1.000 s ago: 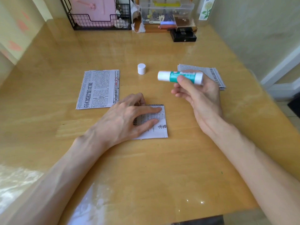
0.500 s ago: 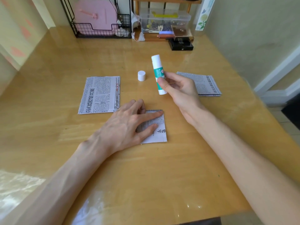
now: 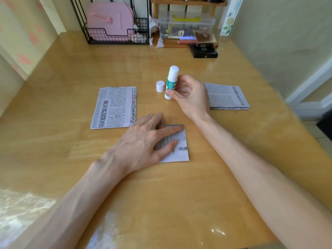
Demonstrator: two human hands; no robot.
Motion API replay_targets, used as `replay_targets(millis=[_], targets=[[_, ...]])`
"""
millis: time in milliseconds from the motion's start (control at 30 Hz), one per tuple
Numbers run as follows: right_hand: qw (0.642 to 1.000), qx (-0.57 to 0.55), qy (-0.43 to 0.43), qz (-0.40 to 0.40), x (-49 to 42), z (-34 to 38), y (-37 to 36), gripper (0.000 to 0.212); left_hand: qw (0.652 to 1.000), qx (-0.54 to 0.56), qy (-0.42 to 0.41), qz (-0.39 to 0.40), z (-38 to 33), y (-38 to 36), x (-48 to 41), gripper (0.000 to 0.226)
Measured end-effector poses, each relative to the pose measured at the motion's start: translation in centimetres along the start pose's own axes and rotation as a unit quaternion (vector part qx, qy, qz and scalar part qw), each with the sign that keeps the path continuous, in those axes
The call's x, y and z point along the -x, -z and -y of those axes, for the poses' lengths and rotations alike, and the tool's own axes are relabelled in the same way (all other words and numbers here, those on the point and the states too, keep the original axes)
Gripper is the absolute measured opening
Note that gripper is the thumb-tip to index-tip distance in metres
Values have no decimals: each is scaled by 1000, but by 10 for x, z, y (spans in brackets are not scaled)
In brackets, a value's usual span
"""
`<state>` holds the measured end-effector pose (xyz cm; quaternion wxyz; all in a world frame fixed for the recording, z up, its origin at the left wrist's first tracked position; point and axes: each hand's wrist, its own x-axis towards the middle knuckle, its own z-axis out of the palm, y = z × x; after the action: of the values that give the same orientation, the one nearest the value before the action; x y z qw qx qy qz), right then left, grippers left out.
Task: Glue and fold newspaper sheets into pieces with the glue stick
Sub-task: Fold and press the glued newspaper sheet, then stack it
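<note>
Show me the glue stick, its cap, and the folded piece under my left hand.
glue stick (image 3: 170, 83), head view, green label.
cap (image 3: 160, 86), head view, side wall.
folded piece (image 3: 182, 150), head view, bare right part.

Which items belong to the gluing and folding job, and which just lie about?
Job: glue stick in right hand, cap, folded piece under left hand, left newspaper stack, right newspaper stack.
Lying about: wire basket, clear box, black box.

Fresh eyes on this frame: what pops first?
The right hand grips a green-and-white glue stick upright at the middle of the table, with its white cap standing just left of it. Nearer the camera, the left hand presses flat on a small folded newspaper piece. A left newspaper stack and a right newspaper stack flank them.
</note>
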<state>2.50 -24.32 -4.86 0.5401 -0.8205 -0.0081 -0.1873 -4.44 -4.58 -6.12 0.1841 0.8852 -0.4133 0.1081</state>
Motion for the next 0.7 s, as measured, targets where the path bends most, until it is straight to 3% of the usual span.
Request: replay_targets(millis=[367,533,700], targets=[[999,37,-15,21,-1,-6,-2,34,1000,-1,1,0,-1,1,-1,48],[994,78,-50,53,4,-2,8,66,1000,6,20,-11,-1,6,0,49],[985,96,-38,136,35,8,34,77,1000,16,22,-7,2,15,1,52]])
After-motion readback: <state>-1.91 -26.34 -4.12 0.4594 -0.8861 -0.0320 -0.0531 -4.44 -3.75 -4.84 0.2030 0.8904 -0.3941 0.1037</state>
